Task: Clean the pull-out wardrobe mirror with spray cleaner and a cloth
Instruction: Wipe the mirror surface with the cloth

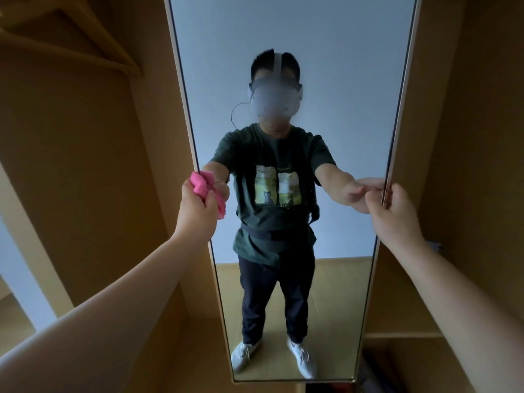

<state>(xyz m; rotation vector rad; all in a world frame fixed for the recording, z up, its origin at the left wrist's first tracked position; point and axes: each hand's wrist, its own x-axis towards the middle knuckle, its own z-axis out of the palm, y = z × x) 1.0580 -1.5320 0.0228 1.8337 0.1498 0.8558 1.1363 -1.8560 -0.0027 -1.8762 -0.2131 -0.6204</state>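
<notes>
Wiping step, seemingly: left hand gripped bunched pink cloth at 9 o'clock edge of the mirror, right hand pinched its 3 o'clock edge; next probably needed a steady sweep across the glass.

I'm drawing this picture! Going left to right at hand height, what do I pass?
Left wall → left hand gripping the cloth → mirror → right hand holding the mirror's edge → right wall
</notes>
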